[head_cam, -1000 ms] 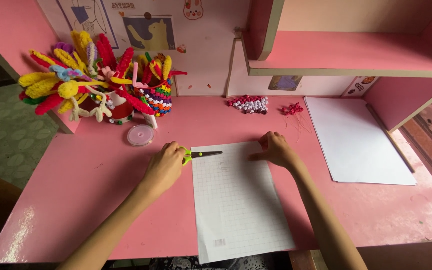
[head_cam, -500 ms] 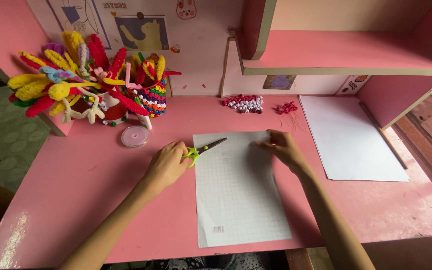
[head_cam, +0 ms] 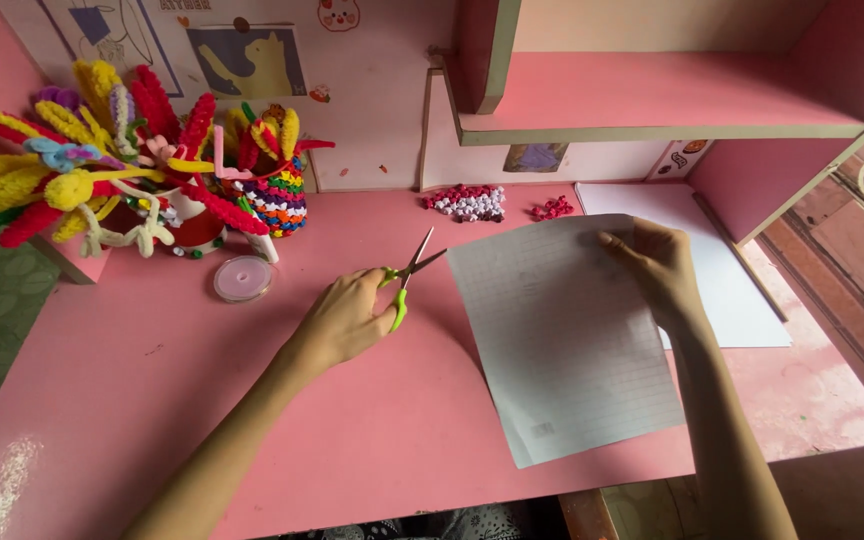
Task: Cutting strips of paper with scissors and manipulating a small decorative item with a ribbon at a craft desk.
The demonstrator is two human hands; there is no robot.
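Green-handled scissors [head_cam: 404, 285] sit gripped in the left hand [head_cam: 347, 320], blades parted and pointing up toward the paper's left edge, just above the pink desk [head_cam: 152, 400]. I see the right hand [head_cam: 662, 265] pinching the top right corner of a white lined paper sheet [head_cam: 562, 340], lifting it tilted. A clear round plastic lid [head_cam: 243, 278] lies left of the scissors, near colourful fuzzy pipe-cleaner flowers [head_cam: 102, 160].

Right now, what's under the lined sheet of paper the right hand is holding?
Under the lined sheet held by the right hand lies the pink desk, and its right edge overlaps a white sheet. Whatever else the paper covers is hidden.
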